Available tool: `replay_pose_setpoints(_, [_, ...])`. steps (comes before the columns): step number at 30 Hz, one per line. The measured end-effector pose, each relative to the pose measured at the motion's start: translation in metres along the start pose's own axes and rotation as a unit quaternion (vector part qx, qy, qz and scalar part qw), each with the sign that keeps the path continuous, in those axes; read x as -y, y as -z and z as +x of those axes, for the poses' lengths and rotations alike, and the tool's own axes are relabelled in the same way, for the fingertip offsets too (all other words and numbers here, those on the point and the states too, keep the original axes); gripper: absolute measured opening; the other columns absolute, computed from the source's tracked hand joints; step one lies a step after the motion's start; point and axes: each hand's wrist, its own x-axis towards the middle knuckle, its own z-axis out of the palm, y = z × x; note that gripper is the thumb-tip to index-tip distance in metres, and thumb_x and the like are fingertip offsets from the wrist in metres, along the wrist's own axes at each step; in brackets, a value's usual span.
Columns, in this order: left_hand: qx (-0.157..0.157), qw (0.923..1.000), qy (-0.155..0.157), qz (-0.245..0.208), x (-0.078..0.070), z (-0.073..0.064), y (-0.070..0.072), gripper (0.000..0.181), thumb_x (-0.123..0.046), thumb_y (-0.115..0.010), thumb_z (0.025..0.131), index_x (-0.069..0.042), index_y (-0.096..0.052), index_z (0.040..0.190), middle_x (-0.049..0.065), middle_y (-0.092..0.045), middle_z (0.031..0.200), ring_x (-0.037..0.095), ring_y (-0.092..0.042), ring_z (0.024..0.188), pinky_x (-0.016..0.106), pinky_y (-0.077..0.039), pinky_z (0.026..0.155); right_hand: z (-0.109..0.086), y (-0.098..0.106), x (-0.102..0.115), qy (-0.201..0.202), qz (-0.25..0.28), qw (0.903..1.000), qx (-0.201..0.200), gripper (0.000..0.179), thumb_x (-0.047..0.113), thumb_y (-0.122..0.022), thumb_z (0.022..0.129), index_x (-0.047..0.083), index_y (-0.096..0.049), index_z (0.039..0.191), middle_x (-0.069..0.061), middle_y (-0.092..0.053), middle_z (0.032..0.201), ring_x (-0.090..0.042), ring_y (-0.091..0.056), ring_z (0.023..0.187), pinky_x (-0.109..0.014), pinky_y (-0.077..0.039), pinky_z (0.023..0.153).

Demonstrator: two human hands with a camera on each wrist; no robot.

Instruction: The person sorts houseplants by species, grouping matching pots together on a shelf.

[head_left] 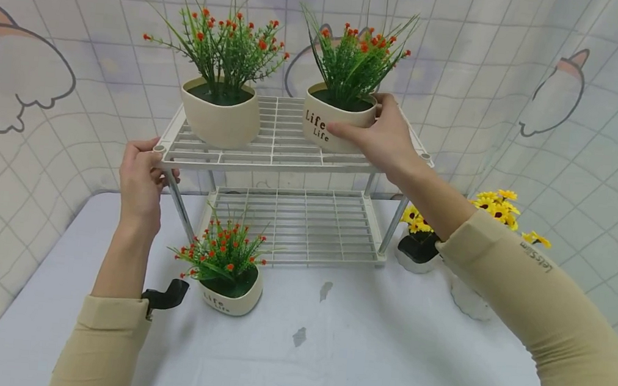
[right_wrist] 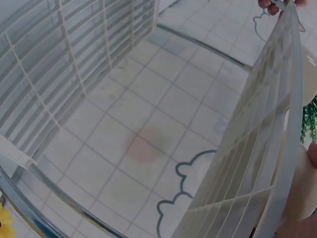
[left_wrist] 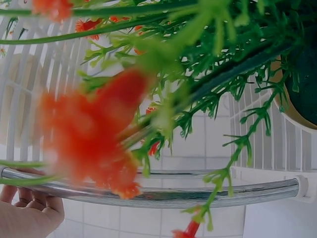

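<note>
A white two-tier wire rack [head_left: 283, 169] with metal posts stands in the middle of the head view. On its top tier, at the right, is a cream flowerpot [head_left: 316, 111] lettered "Life", full of grass and small orange-red flowers. My right hand [head_left: 386, 135] grips this pot from its right side, thumb across the front. At the rack's front left corner my left hand [head_left: 141, 184] holds on, its fingers curled around the top of the metal post [left_wrist: 237, 194]. A second cream flowerpot [head_left: 221, 124], similarly planted, sits at the left of the top tier.
A third cream flowerpot [head_left: 244, 298] with orange-red flowers stands on the white-covered table [head_left: 372, 358], before the lower tier [head_left: 306, 223]. Right of the rack, white pots with yellow flowers [head_left: 498, 206] are partly behind my right arm. A tile-patterned backdrop [head_left: 462, 78] rises behind.
</note>
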Motion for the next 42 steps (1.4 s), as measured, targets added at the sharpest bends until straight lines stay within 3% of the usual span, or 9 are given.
replay_pose_setpoints(5, [-0.005,1.0,-0.001,-0.003,0.001,0.0,0.001,0.027,-0.017,-0.035,0.104,-0.013,-0.052,0.123,0.008,-0.06,0.117,0.019,-0.052,0.08,0.029,-0.043,0.078,0.006,-0.009,0.002,0.001,0.005,0.9999,0.009,0.105,0.04,-0.085,0.084,0.012,-0.019,0.161,-0.009,-0.048,0.139,-0.018,-0.057,0.121,-0.033,-0.049,0.099])
replay_pose_setpoints(16, [-0.004,0.9999,-0.009,-0.006,0.0,-0.001,0.0,0.027,-0.016,-0.034,0.103,-0.012,-0.052,0.123,0.008,-0.06,0.117,0.019,-0.051,0.08,0.029,-0.043,0.077,0.017,-0.041,0.013,0.044,0.0,0.9988,0.021,0.096,0.041,-0.084,0.084,0.007,-0.029,0.155,-0.007,-0.054,0.134,-0.015,-0.06,0.115,-0.029,-0.052,0.091])
replay_pose_setpoints(27, [-0.007,0.9999,-0.007,-0.014,-0.001,-0.001,0.0,0.026,-0.016,-0.034,0.103,-0.012,-0.052,0.122,0.009,-0.059,0.119,0.018,-0.052,0.08,0.029,-0.044,0.077,0.02,-0.058,0.016,0.076,-0.009,0.997,0.004,0.096,0.04,-0.082,0.087,0.002,-0.027,0.156,-0.011,-0.052,0.135,-0.017,-0.059,0.115,-0.027,-0.053,0.088])
replay_pose_setpoints(35, [-0.007,0.9998,-0.007,-0.016,0.001,-0.001,-0.001,0.026,-0.015,-0.034,0.102,-0.013,-0.052,0.12,0.009,-0.06,0.116,0.019,-0.051,0.078,0.029,-0.044,0.076,0.012,-0.055,0.014,0.08,0.007,0.9968,0.002,0.091,0.034,-0.083,0.087,0.003,-0.028,0.153,-0.012,-0.047,0.142,-0.02,-0.054,0.123,-0.028,-0.05,0.096])
replay_pose_setpoints(42, [-0.004,0.9998,-0.009,-0.015,0.002,0.0,-0.002,0.027,-0.015,-0.034,0.102,-0.013,-0.052,0.121,0.009,-0.06,0.116,0.019,-0.051,0.078,0.029,-0.043,0.076,-0.001,-0.05,0.011,0.106,-0.029,0.9938,-0.02,0.092,0.033,-0.08,0.089,0.003,-0.025,0.156,-0.014,-0.034,0.153,-0.024,-0.038,0.137,-0.036,-0.038,0.109])
